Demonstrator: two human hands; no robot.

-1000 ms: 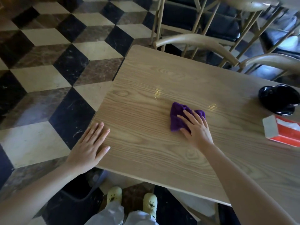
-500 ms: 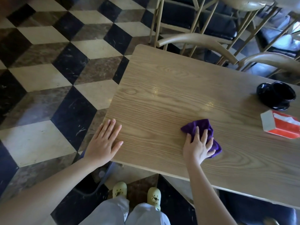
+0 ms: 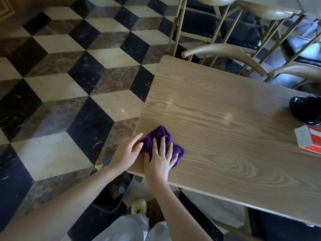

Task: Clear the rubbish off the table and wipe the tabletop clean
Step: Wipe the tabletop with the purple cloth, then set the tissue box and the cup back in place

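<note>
A crumpled purple cloth (image 3: 157, 136) lies at the near left corner of the light wooden table (image 3: 225, 129). My right hand (image 3: 160, 162) presses flat on the cloth with fingers spread. At the table's left edge my left hand (image 3: 126, 153) rests cupped, its fingertips touching the cloth's left side. A bin (image 3: 114, 193) with rubbish in it stands on the floor under that corner, partly hidden by my arms.
A black ashtray-like dish (image 3: 305, 108) and a red and white box (image 3: 311, 140) sit at the table's right side. Wooden chairs (image 3: 225, 51) with dark cushions stand along the far edge. Chequered marble floor (image 3: 69, 84) spreads to the left.
My right hand has slid the cloth left to the table's near left corner. The left hand has shifted along the edge and now touches the cloth.
</note>
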